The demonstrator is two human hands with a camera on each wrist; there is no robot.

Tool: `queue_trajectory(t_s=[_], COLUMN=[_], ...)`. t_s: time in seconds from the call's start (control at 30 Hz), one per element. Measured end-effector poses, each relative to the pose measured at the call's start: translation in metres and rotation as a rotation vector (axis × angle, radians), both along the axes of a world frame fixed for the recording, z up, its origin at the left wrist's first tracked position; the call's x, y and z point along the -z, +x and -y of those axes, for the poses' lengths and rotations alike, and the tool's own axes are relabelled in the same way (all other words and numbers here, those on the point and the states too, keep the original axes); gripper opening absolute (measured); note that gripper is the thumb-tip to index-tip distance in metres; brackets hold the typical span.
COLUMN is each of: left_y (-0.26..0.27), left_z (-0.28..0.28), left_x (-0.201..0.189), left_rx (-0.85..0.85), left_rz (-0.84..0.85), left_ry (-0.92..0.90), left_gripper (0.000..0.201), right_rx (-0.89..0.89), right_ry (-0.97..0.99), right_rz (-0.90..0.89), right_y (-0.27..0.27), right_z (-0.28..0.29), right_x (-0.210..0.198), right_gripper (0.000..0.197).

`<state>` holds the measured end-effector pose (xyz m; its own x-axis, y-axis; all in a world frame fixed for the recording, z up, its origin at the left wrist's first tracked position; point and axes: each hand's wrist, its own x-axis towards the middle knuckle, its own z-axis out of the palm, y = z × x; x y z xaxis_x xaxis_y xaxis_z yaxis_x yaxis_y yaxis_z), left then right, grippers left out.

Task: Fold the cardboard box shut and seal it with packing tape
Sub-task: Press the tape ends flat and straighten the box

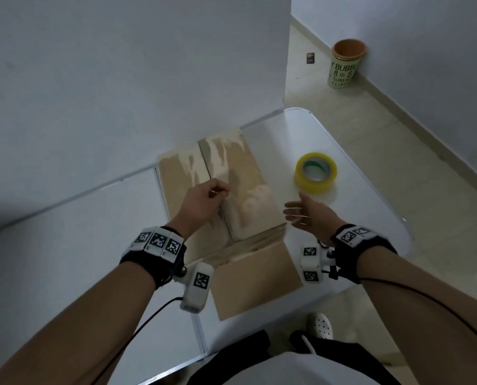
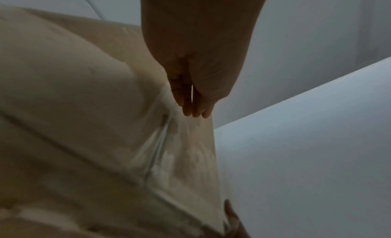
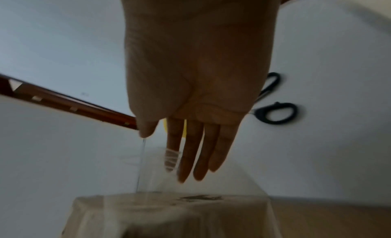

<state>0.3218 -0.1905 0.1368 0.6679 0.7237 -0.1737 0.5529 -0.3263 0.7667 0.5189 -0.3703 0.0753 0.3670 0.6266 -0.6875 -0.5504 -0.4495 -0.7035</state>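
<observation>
A: Box (image 1: 173,173) where?
B: Centre of worktop (image 1: 301,134), folded shut.
A: Hands?
B: Left hand (image 1: 204,202) pressing seam (image 1: 207,165), fingers straight; right hand (image 1: 309,215) spread, tape strip (image 3: 148,166) stuck on.
A: Handling?
B: Likely light, stiff; press near seam.

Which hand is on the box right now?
The left hand, fingertips on the box's top seam. The right hand is off its edge, near the tape roll.

Dim, bluish light throughout; both wrist views blurred, edges distorted.
</observation>
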Motion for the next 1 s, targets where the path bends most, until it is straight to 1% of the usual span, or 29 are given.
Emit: queue_trajectory(t_s=[0.1, 0.13, 0.2, 0.27, 0.3, 0.37, 0.4, 0.47, 0.53, 0.63, 0.7, 0.77, 0.83, 0.93, 1.0], left_y=[-0.018, -0.023, -0.033, -0.043, -0.047, -0.053, -0.055, -0.057, -0.056, -0.050, -0.041, -0.024, 0.000, 0.038, 0.053], left_z=[0.020, 0.026, 0.036, 0.045, 0.048, 0.053, 0.055, 0.058, 0.059, 0.059, 0.061, 0.066, 0.075, 0.088, 0.090], left_x=[0.000, -0.001, 0.002, 0.006, 0.009, 0.014, 0.016, 0.019, 0.020, 0.018, 0.016, 0.015, 0.014, 0.014, 0.017], left_rx=[0.151, 0.217, 0.330, 0.421, 0.469, 0.548, 0.569, 0.558, 0.540, 0.566, 0.585, 0.608, 0.640, 0.664, 0.658], left_rz=[0.028, 0.025, -0.040, -0.154, -0.216, -0.303, -0.321, -0.346, -0.371, -0.438, -0.465, -0.463, -0.461, -0.419, -0.394], left_ry=[0.137, 0.184, 0.276, 0.368, 0.406, 0.479, 0.515, 0.555, 0.566, 0.576, 0.576, 0.584, 0.593, 0.565, 0.537], left_gripper=[0.003, 0.007, 0.018, 0.025, 0.025, 0.019, 0.015, 0.011, 0.011, 0.013, 0.018, 0.021, 0.017, 0.017, 0.019], right_rx=[0.006, 0.016, 0.014, 0.030, 0.045, 0.070, 0.074, 0.070, 0.072, 0.067, 0.049, 0.033, 0.037, 0.014, 0.018], right_ry=[0.079, 0.107, 0.162, 0.207, 0.218, 0.231, 0.235, 0.235, 0.224, 0.216, 0.210, 0.203, 0.211, 0.223, 0.229], right_rz=[-0.025, -0.028, -0.027, -0.003, 0.032, 0.116, 0.149, 0.203, 0.245, 0.271, 0.283, 0.285, 0.271, 0.252, 0.227], right_y=[-0.010, -0.013, -0.021, -0.029, -0.033, -0.040, -0.043, -0.046, -0.046, -0.045, -0.045, -0.046, -0.046, -0.048, -0.048], right_z=[0.014, 0.016, 0.021, 0.025, 0.026, 0.026, 0.025, 0.022, 0.021, 0.024, 0.025, 0.026, 0.027, 0.028, 0.029], right_x=[0.002, 0.002, -0.001, -0.001, -0.001, -0.003, -0.004, -0.003, -0.002, -0.003, -0.002, 0.001, 0.005, 0.004, 0.003], right_gripper=[0.056, 0.054, 0.039, 0.019, 0.014, 0.013, 0.012, 0.009, 0.009, 0.011, 0.014, 0.014, 0.014, 0.015, 0.014])
